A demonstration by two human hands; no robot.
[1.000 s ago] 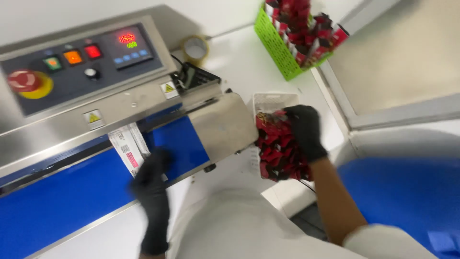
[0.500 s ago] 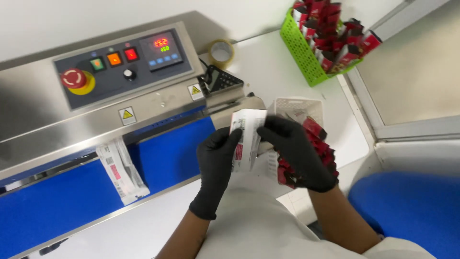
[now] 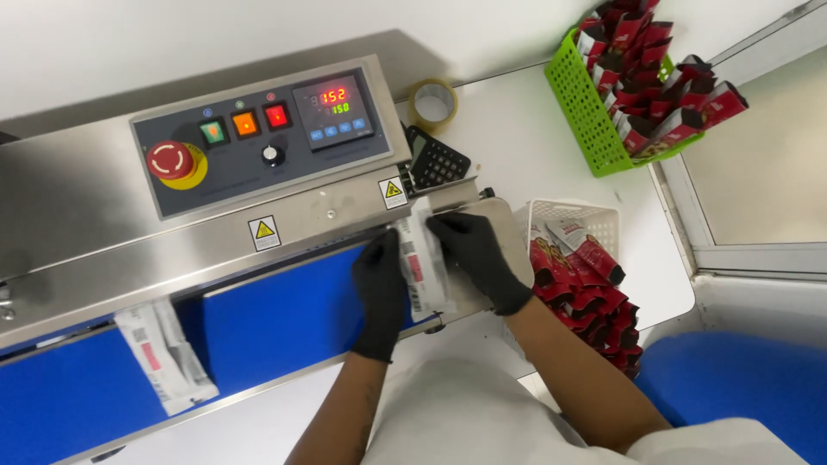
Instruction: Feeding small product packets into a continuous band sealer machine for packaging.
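1. The sealer [image 3: 172, 232], a long steel machine with a blue belt [image 3: 276, 319], stretches away to the left of the grip and rises behind it, its control panel [image 3: 258, 138] up and to the left of the hands.
2. A green basket [image 3: 594, 112] full of red sachets stands well off, up and to the right of the grip.
3. A white basket [image 3: 573, 215] sits just right of the right hand, red sachets [image 3: 594, 293] spilling from it toward the person.
4. The left hand [image 3: 382, 293], black-gloved, presses flat against the left edge of the pouch, fingers straight rather than curled.
5. The right hand [image 3: 474, 254], also gloved, lies over the pouch's right side, fingertips pinching its top edge.
6. The pouch [image 3: 420, 267], white with a pink label, is held between both hands at the machine's infeed end, its top at the steel slot.
7. A second pouch [image 3: 164, 357] lies on the belt, far left of the grip.
8. A tape roll [image 3: 432, 103] lies above the grip, beyond the panel.
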